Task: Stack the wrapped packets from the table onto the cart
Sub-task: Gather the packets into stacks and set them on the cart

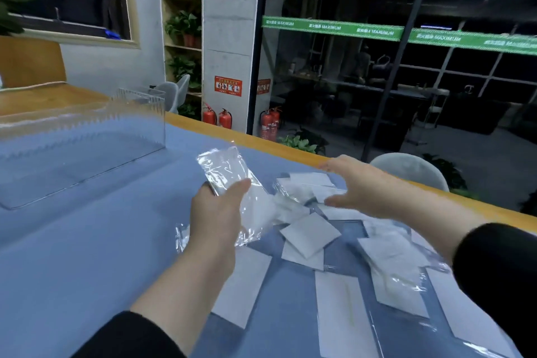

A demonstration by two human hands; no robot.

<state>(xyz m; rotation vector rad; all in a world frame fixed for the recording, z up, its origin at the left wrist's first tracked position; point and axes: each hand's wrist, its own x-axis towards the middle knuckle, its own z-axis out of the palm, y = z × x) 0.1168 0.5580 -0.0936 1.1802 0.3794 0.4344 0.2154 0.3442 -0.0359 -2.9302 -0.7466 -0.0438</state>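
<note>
Head view: left hand (216, 206) grips one wrapped packet (225, 171), lifted off the surface (87, 241), likely for carrying; right hand (357, 183), fingers spread and empty, reaches over the scattered packets (308, 235).

One clear-wrapped white packet (225, 167) stands tilted above the blue table (87, 241); others (348, 256) lie scattered flat.

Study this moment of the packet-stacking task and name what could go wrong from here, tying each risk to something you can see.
1. The left hand grips a small stack of wrapped packets by one end only; the glossy wrap may let one slide out.
2. The right hand hovers open over the loose pile of packets, which overlap, so picking one could drag its neighbours.
3. Packets near the table edge might get pushed off.
</note>
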